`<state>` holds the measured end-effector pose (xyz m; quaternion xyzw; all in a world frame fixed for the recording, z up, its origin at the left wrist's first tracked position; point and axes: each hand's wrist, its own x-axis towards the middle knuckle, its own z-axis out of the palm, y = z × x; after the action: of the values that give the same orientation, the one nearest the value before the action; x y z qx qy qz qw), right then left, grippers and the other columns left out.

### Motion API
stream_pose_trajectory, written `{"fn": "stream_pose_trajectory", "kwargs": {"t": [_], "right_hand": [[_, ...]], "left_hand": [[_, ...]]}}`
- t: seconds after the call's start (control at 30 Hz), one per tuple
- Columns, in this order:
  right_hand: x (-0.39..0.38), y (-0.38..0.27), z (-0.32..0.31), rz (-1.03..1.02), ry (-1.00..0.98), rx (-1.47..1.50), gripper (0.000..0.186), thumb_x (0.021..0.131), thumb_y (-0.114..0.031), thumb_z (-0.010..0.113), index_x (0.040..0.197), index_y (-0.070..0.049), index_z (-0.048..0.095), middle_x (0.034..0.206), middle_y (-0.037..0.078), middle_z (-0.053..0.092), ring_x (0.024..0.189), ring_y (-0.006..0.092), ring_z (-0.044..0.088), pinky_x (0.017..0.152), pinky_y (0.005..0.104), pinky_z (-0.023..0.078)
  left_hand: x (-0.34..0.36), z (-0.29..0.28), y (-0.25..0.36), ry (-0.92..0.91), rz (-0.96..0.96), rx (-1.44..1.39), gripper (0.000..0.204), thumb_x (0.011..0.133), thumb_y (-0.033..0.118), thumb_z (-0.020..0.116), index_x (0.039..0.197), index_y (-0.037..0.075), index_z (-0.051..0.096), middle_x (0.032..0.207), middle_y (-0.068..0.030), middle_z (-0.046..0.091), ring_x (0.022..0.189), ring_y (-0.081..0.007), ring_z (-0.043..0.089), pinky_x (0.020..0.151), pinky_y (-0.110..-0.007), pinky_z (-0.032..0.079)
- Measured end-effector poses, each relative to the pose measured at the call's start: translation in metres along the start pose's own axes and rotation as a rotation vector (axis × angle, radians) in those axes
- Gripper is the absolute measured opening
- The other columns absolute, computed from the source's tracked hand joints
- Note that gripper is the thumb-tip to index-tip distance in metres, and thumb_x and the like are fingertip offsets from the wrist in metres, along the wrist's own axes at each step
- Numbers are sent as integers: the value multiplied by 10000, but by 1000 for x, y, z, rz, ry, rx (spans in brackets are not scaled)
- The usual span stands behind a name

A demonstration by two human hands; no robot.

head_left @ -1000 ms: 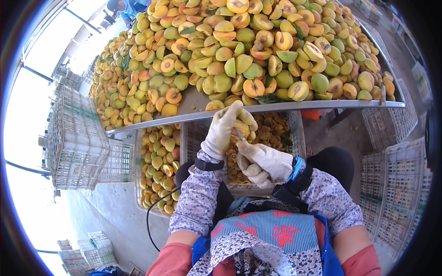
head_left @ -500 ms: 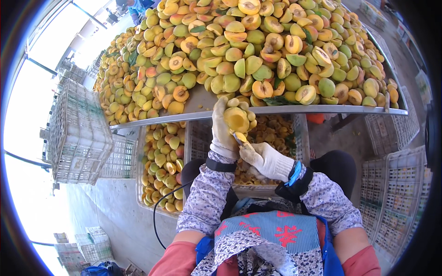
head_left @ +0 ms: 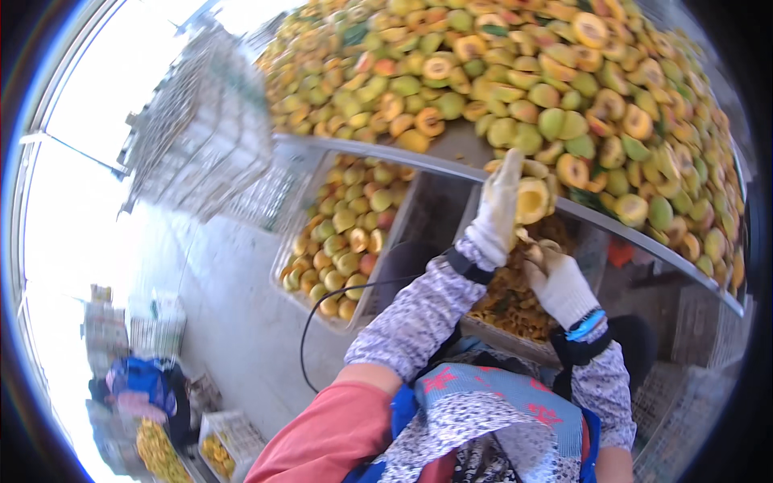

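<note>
Gloves [head_left: 497, 211] are white, sleeves [head_left: 419, 310] white flecked purple, the apron [head_left: 495, 388] red-patterned blue, the fruit [head_left: 544, 97] yellow-green.

Red character-like marks [head_left: 543, 414] stand on the blue front of the person's apron [head_left: 506, 386]. Blur leaves their shapes unclear; no text can be read.

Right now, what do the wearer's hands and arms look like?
Left hand, right hand: off-white gloves. Forearms: pale sleeve covers, purplish floral print. Left upper arm: coral sleeve. Left wrist: black band. Right wrist: light-blue band, black cuff behind it.
</note>
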<state>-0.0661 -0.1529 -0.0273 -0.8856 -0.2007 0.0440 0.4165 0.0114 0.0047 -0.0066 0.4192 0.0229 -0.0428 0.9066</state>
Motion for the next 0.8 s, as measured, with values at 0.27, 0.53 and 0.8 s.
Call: {"fn": "stream_pose_trajectory", "kwargs": {"t": [0.27, 0.53, 0.8], "right_hand": [[-4, 9, 13, 335, -321, -404, 372, 914, -365, 637, 1044, -21, 691, 912, 247, 710, 902, 431, 686, 812, 518, 537], [-3, 14, 31, 279, -313, -410, 396, 922, -388, 632, 1140, -60, 672, 939, 235, 713, 919, 427, 681, 809, 511, 543], [11, -1, 54, 277, -385, -433, 420, 946, -447, 586, 1147, -96, 702, 936, 208, 715, 904, 406, 680, 810, 515, 535]], "left_hand": [[-38, -35, 131, 200, 305, 156, 442, 1074, 404, 485, 1136, -4, 643, 952, -112, 691, 785, -216, 691, 721, -338, 576], [-114, -337, 167, 1269, 183, 1473, 583, 1011, 476, 470, 1293, -6, 636, 1214, -302, 667, 1195, -479, 595, 1033, -476, 464], [-142, -463, 93, 1097, -197, 1824, 674, 1014, 548, 419, 1527, 110, 431, 1640, -200, 256, 1499, -460, 198, 1236, -535, 189]]}}
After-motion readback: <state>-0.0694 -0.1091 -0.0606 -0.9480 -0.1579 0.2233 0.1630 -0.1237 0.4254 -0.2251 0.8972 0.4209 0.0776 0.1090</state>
